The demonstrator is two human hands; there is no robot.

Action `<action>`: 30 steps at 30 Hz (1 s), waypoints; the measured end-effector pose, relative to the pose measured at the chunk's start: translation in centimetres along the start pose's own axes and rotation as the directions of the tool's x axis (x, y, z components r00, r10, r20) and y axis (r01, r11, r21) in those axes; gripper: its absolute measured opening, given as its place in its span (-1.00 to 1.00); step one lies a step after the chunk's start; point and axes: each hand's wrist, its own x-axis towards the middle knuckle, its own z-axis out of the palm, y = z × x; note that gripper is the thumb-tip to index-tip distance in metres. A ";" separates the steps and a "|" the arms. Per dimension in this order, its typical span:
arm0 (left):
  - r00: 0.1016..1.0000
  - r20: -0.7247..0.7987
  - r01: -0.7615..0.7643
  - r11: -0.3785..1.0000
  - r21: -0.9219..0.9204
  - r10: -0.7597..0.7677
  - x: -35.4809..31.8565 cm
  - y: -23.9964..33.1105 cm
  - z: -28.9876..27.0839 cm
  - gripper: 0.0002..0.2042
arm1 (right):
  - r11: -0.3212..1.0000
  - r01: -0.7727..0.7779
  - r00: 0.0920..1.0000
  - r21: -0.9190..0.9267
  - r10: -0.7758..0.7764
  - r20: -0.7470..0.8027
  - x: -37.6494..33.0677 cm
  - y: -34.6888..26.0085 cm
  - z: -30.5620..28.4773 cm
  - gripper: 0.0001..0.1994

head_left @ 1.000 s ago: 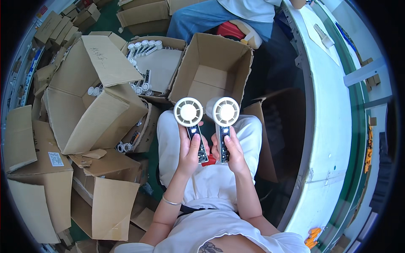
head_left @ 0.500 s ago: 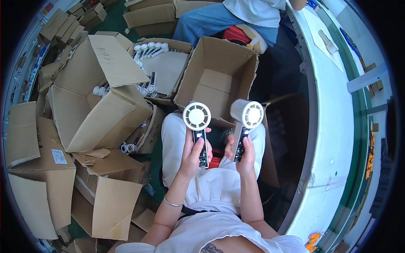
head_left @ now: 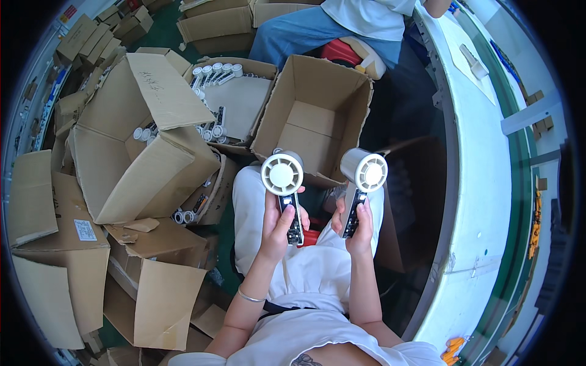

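My left hand is closed round the handle of a white handheld fan, its round grille turned up toward me. A second handheld fan of the same kind is gripped in my right hand, its head leaning to the right. Both handles have an uncovered side with a dark circuit board, and a small light patch shows near each thumb. The two fans stand apart above my lap, just this side of an open cardboard box.
Several similar fans lie in a shallow carton beyond, left of the open box. More opened cartons crowd the left side. A long white workbench runs along the right. Another person sits beyond the boxes.
The right fan has moved slightly right and down, its head tilting more. The left fan has shifted a little left and its head has tipped toward me. Both hands keep their hold.
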 end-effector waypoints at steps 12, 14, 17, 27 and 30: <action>1.000 -0.004 -0.016 1.000 -0.023 0.016 -0.1 0.3 0.4 -0.64 | 0.997 -0.016 0.999 -0.072 0.018 0.030 -0.4 0.5 0.4 -0.57; 0.999 -0.021 -0.029 1.000 0.002 0.029 -0.2 0.3 0.4 -0.65 | 0.996 -0.007 0.999 -0.093 0.012 0.046 -0.4 0.5 0.5 -0.59; 0.998 -0.054 -0.040 0.999 0.014 0.041 -0.2 0.4 0.6 -0.67 | 0.993 0.002 0.999 -0.114 0.002 0.042 -0.4 0.7 0.5 -0.62; 0.996 -0.074 -0.050 0.997 0.058 0.054 -0.2 0.4 0.5 -0.64 | 0.992 -0.007 0.997 -0.127 0.016 0.071 -0.5 0.8 0.9 -0.67; 0.995 -0.065 -0.067 0.996 0.059 0.071 -0.1 0.5 0.6 -0.62 | 0.990 0.005 0.996 -0.141 0.007 0.084 -0.6 0.6 1.0 -0.68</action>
